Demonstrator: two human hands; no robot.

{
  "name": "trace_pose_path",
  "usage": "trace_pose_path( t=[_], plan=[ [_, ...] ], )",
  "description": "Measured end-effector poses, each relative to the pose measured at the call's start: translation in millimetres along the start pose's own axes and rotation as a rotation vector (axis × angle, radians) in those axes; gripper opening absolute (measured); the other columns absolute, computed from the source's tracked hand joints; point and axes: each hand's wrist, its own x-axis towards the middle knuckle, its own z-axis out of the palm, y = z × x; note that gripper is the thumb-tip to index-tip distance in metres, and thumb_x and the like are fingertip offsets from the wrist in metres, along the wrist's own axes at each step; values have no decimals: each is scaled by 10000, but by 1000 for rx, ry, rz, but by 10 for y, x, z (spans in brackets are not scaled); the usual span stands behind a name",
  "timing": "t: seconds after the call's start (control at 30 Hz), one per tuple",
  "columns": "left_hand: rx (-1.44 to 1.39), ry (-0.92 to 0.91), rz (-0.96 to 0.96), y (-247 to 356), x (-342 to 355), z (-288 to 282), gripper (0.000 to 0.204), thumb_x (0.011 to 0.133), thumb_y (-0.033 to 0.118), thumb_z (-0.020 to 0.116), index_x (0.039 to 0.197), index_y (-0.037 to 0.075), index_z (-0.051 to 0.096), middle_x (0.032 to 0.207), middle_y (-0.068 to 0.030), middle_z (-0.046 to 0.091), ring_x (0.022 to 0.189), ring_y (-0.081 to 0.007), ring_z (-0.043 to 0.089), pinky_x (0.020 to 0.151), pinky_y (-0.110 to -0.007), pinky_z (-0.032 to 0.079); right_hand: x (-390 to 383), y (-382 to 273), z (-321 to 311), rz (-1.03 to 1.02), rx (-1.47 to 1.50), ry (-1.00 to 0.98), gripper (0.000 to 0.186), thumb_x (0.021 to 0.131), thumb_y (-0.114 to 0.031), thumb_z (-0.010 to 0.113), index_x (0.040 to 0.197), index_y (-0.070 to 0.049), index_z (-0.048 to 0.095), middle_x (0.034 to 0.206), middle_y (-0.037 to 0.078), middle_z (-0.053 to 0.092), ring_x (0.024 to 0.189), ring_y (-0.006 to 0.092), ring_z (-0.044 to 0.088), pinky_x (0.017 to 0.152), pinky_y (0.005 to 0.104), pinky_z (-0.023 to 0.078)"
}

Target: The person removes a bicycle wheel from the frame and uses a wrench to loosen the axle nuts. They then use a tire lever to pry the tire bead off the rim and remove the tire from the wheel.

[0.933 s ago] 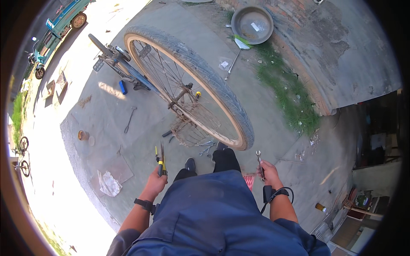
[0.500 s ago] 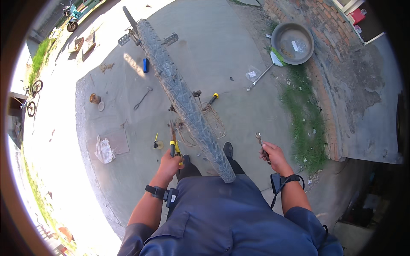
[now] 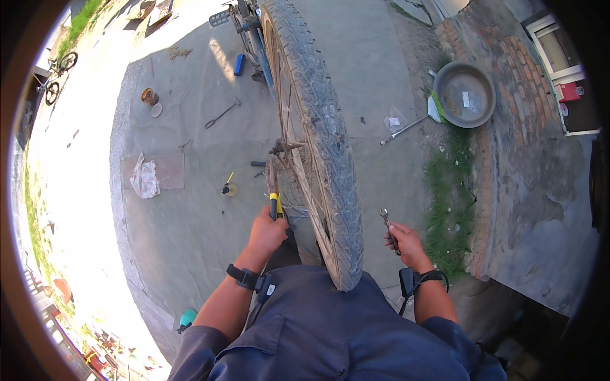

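Grey basin has white label inside; left hand grips pliers, right hand wrench.

Glare bleaches the ground at left — shade mid-view, edges bowed.

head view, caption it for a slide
Left hand with black-and-yellow tool, right hand with wrench, either side of a bicycle wheel.
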Motion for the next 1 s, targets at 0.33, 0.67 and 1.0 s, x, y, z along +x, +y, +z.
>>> trace_pose_path(
  t=[0.33, 0.67, 1.0],
  plan=[
    [278, 78, 177, -165, 101, -12, 387, 899, 199, 607, 1233, 4, 604, 966, -259, 726, 878, -402, 734, 789, -480, 565, 96, 40, 144, 47, -11, -25, 396, 1058, -254, 627, 1382, -27, 651, 930, 45, 714, 737, 137, 676, 621, 267, 489],
    [263, 92, 190, -177, 112, 1, 467, 900, 177, 603, 1338, 14, 587, 990, -242, 731, 877, -382, 735, 806, -466, 570, 69, 2, 48, 79, -45, -8, 384, 1065, -254, 622, 1381, -39, 657, 942, 49, 719, 743, 136, 675, 623, 273, 489],
    [195, 95, 115, 80, 9, -5, 434, 905, 160, 589, 1302, -14, 577, 889, -181, 726, 753, -279, 738, 722, -422, 572, 70, 7, 130, 95, -38, 2, 377, 1064, -251, 620, 1371, -34, 660, 936, 47, 715, 744, 133, 669, 625, 270, 485]
  ],
)
